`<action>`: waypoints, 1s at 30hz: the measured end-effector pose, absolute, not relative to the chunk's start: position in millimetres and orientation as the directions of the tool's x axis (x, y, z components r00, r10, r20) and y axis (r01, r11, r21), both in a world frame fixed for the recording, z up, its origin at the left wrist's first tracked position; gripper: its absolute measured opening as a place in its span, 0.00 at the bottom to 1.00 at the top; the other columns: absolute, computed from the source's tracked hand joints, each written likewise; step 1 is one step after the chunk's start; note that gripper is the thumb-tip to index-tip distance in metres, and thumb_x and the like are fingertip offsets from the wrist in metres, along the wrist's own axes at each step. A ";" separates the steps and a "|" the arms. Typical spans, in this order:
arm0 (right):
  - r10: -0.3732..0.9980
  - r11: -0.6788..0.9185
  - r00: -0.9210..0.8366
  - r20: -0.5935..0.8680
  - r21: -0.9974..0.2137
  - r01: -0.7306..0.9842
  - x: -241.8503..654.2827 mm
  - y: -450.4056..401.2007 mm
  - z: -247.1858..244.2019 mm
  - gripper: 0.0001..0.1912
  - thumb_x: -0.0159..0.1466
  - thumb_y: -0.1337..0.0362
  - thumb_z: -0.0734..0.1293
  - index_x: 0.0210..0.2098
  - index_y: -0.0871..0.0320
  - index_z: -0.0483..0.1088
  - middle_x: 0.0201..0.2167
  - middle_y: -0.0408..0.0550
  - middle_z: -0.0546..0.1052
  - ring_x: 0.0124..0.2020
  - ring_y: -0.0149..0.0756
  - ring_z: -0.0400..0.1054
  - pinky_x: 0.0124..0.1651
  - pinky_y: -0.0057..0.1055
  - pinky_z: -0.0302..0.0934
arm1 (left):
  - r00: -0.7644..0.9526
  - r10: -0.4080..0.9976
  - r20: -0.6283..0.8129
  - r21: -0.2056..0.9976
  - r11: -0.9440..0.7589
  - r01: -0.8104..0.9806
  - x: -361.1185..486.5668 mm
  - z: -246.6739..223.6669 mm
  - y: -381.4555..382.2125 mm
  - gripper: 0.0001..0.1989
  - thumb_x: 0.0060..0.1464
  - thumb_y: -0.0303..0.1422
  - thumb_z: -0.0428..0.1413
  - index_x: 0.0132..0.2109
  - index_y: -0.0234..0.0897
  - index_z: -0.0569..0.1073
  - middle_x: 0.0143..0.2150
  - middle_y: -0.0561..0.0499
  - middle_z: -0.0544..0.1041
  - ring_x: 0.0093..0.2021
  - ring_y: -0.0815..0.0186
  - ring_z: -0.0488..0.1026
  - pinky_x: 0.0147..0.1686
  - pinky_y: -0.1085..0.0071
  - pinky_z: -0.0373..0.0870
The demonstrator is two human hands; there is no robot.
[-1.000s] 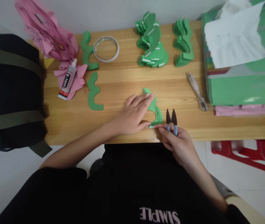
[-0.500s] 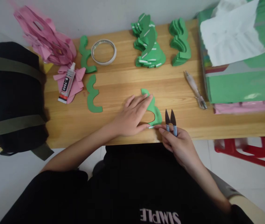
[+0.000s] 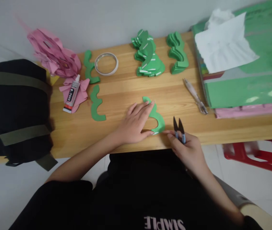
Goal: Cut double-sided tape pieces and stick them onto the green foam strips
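Here, right grip [image 3: 188, 147] encloses snips [image 3: 182, 127]; flat left grip [image 3: 134, 125] touches green cutout [image 3: 160, 123].

Tabletop [image 3: 121, 91]: smooth wood, slight sheen. Near green cutout [image 3: 160, 123]: matt sheet. Snips' blades [image 3: 181, 127]: dark metal. Far-right green pack [image 3: 241, 92]: glossy plastic.

Left hand [image 3: 134, 123] lies palm-down, thumb apart, above the table [image 3: 123, 88]; right hand [image 3: 187, 148] curls, gripping, over its near edge.
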State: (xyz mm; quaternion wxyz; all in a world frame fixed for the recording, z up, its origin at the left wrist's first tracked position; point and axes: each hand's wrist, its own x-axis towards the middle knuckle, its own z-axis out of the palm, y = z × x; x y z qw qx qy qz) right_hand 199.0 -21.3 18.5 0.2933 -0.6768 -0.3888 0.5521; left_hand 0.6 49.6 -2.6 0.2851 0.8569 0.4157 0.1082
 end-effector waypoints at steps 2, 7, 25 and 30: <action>0.817 -0.565 -0.034 -0.576 -0.811 0.150 196.3 -19.8 17.5 0.17 0.59 0.53 0.67 0.36 0.61 0.78 0.12 0.34 0.56 0.13 0.26 0.48 0.16 0.26 0.42 | 0.630 0.775 -0.055 0.576 -0.491 0.654 0.7 -2.0 49.5 0.46 0.53 0.38 0.61 0.70 0.34 0.44 0.70 0.33 0.56 0.72 0.51 0.50 0.68 0.50 0.41; 0.779 -0.626 0.014 -0.627 -0.776 0.071 193.7 -15.8 18.1 0.20 0.54 0.52 0.69 0.37 0.64 0.77 0.12 0.33 0.56 0.13 0.25 0.48 0.16 0.25 0.42 | 0.624 0.780 -0.038 0.594 -0.485 0.642 -0.2 -0.8 49.0 0.45 0.53 0.37 0.61 0.70 0.34 0.46 0.71 0.33 0.56 0.72 0.51 0.49 0.68 0.47 0.42; 0.970 -0.232 -0.061 -0.236 -0.971 0.060 182.1 44.6 70.2 0.13 0.58 0.54 0.70 0.31 0.59 0.76 0.13 0.34 0.57 0.15 0.25 0.48 0.18 0.26 0.43 | 0.471 0.878 -0.086 0.962 0.196 -0.191 -6.8 43.4 41.5 0.20 0.56 0.49 0.53 0.47 0.42 0.77 0.61 0.43 0.73 0.67 0.52 0.62 0.63 0.50 0.62; 0.983 -0.099 -0.125 -0.135 -0.962 0.255 186.2 52.1 76.1 0.10 0.58 0.58 0.69 0.25 0.58 0.73 0.19 0.41 0.68 0.22 0.30 0.60 0.26 0.28 0.57 | 0.437 0.896 -0.079 0.981 0.148 -0.124 -7.8 48.3 41.0 0.15 0.59 0.44 0.54 0.47 0.43 0.78 0.61 0.46 0.71 0.64 0.55 0.66 0.64 0.52 0.60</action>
